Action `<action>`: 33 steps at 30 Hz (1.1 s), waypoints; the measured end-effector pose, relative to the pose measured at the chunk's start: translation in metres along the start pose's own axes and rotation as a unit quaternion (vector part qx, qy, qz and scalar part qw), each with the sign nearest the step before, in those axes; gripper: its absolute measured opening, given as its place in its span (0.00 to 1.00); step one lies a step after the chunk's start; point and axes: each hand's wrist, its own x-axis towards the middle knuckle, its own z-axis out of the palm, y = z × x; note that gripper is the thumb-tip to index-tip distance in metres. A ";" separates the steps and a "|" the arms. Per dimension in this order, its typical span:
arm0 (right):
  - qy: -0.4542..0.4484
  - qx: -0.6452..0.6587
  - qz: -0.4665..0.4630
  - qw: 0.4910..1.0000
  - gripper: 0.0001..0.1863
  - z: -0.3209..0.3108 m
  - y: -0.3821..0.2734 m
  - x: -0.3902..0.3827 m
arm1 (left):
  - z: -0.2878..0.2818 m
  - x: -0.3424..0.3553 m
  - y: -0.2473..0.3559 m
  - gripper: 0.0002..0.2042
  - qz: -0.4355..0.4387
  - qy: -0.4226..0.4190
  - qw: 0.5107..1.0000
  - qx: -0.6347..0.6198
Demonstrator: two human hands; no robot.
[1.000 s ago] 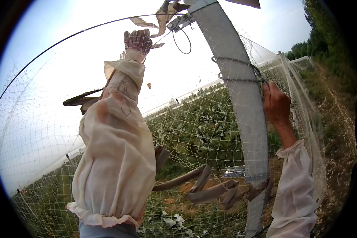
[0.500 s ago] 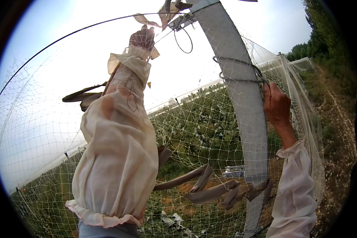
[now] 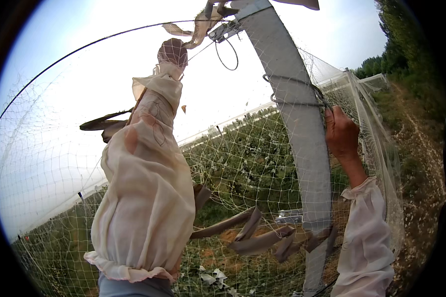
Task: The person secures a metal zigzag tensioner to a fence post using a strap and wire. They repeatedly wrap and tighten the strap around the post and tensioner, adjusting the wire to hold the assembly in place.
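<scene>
High on the left, my left hand point(image 3: 173, 52) is closed like a fist, behind thin netting. It grips the lower end of a brown fabric strip point(image 3: 199, 30) that hangs from the top of a grey concrete post point(image 3: 295, 99). My right hand point(image 3: 342, 132) is closed at the post's right side, pinching the end of a dark wire point(image 3: 295, 104) looped round the post. Loose white sleeves cover both forearms. A metal bracket point(image 3: 225, 31) with a thin wire loop point(image 3: 228, 55) sits near the post top.
White netting point(image 3: 49, 163) spreads across the view and bunches to the right of the post. A dark cable point(image 3: 89, 48) arcs to the upper left. Another brown strip point(image 3: 262, 241) drapes low across the post. Behind are green plants point(image 3: 252, 163); a dirt path point(image 3: 416, 133) runs at right.
My left hand is slightly lower, and the fabric strip now stretches down to it. My right hand stays at the wire end; the whole view has shifted a little.
</scene>
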 end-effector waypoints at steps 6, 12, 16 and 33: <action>0.001 -0.004 -0.006 1.000 0.14 -0.002 -0.002 0.002 | -0.008 0.005 0.001 0.12 -0.018 -0.027 0.999 -0.019; -0.005 -0.005 -0.001 1.000 0.14 -0.001 -0.001 0.001 | -0.021 0.009 0.002 0.12 -0.033 -0.091 0.995 -0.034; -0.002 -0.005 -0.006 1.000 0.14 0.001 0.001 0.001 | -0.037 0.006 -0.007 0.12 -0.003 -0.161 0.987 -0.002; -0.017 -0.010 -0.004 1.000 0.14 0.000 -0.002 0.001 | -0.002 0.012 -0.040 0.13 -0.066 -0.036 0.954 -0.289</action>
